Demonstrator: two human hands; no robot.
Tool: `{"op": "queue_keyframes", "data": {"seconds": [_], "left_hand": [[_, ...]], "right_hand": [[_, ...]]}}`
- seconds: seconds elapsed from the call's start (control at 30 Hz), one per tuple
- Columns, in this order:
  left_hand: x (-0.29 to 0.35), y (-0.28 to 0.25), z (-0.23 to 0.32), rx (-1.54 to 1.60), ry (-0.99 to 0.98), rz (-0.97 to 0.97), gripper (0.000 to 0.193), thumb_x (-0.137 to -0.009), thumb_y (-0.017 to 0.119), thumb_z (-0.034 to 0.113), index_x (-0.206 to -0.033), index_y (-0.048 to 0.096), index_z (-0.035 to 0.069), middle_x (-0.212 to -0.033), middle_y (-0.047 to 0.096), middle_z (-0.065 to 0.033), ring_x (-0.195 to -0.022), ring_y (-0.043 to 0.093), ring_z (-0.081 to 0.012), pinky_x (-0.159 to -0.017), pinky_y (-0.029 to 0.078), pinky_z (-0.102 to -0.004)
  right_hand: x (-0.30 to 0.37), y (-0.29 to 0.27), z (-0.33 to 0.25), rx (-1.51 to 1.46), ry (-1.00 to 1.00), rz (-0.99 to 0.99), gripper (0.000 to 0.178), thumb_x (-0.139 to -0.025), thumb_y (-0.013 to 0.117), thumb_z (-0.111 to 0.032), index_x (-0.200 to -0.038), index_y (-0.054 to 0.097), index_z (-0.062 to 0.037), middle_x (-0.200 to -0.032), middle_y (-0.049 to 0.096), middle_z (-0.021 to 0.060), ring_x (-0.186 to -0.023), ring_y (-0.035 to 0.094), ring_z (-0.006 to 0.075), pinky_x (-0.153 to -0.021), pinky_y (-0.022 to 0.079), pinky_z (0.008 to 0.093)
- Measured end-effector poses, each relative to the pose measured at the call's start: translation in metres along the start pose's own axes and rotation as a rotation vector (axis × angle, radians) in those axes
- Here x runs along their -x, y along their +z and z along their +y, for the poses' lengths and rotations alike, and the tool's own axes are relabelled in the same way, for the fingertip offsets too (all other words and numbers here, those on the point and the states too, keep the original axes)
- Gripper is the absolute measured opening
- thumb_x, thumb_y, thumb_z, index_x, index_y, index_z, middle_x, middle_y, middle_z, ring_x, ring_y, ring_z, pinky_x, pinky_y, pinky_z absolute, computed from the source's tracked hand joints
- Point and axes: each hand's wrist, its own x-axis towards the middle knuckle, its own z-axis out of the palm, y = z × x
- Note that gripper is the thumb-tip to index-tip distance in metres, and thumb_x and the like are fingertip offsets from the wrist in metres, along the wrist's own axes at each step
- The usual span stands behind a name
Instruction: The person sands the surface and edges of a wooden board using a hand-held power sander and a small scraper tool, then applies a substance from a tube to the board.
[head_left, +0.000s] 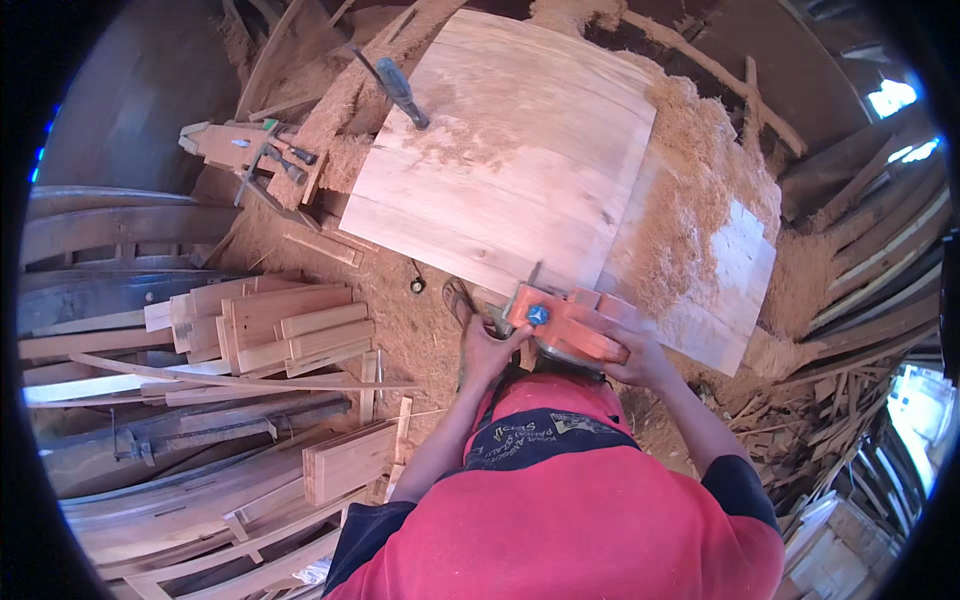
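An orange electric planer (575, 325) with a blue knob sits at the near edge of a wide pale wooden panel (520, 150). My left hand (488, 350) is closed at the planer's left end, close to the knob. My right hand (637, 350) wraps round its right end; part of its grip is hidden by the hand. Shavings (690, 190) lie thick over the panel's right part, and finer ones are scattered near its upper left. Toward the panel's far left corner lies a blue-handled screwdriver (402, 93), its shaft pointing away.
Several hand tools (280, 155) lie on a wooden piece left of the panel. Stacked timber blocks (285, 325) and long planks (190, 480) fill the left side. Curved boards (880, 260) lean at the right, above offcuts (800, 440). Shavings cover the floor around the panel.
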Motion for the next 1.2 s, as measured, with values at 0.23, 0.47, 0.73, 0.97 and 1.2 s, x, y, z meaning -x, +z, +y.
{"op": "queue_keyframes", "data": {"seconds": [0.23,0.47,0.73,0.97,1.2], "left_hand": [[-0.055,-0.093,-0.017,0.078,-0.055,0.176,0.083,-0.064,0.092,0.054,-0.111,0.06,-0.006,-0.093,0.066,-0.0148,-0.082,0.064,-0.0216,-0.07,0.052,-0.0334],[-0.125,-0.196,-0.047,0.09,-0.019,0.355,0.079,-0.067,0.092,0.049,-0.114,0.061,-0.007,-0.092,0.067,-0.0133,-0.079,0.063,-0.0189,-0.069,0.052,-0.0318],[-0.223,-0.34,-0.117,0.09,-0.011,0.527,0.08,-0.069,0.091,0.048,-0.117,0.061,-0.008,-0.1,0.068,-0.0154,-0.087,0.065,-0.019,-0.076,0.054,-0.0309],[-0.241,-0.372,-0.092,0.191,-0.053,0.548,0.083,-0.074,0.089,0.05,-0.122,0.059,-0.011,-0.112,0.068,-0.018,-0.095,0.066,-0.0183,-0.083,0.055,-0.0289],[-0.157,-0.224,-0.071,0.096,-0.047,0.259,0.076,-0.073,0.089,0.045,-0.122,0.061,-0.006,-0.103,0.069,-0.0136,-0.086,0.064,-0.0174,-0.073,0.052,-0.0296]], "right_hand": [[-0.098,0.058,-0.054,0.021,-0.061,-0.057,0.042,-0.074,0.075,-0.032,-0.105,0.068,-0.0056,-0.091,0.069,0.0184,-0.084,0.068,0.0401,-0.073,0.054,0.0476],[-0.207,0.113,-0.13,0.016,-0.151,-0.093,0.04,-0.076,0.073,-0.032,-0.103,0.066,-0.0037,-0.093,0.069,0.0211,-0.087,0.068,0.0417,-0.076,0.054,0.0503],[-0.331,0.201,-0.209,0.019,-0.255,-0.071,0.044,-0.081,0.07,-0.038,-0.101,0.063,0.0007,-0.099,0.068,0.026,-0.091,0.067,0.0433,-0.079,0.054,0.0524],[-0.368,0.218,-0.226,-0.081,-0.244,-0.018,0.041,-0.081,0.069,-0.037,-0.096,0.063,0.001,-0.087,0.068,0.0284,-0.087,0.067,0.0473,-0.08,0.053,0.0542],[-0.222,0.131,-0.131,0.072,-0.116,-0.12,0.045,-0.081,0.073,-0.041,-0.103,0.062,-0.0037,-0.101,0.069,0.0207,-0.097,0.066,0.0411,-0.085,0.052,0.0513]]}}
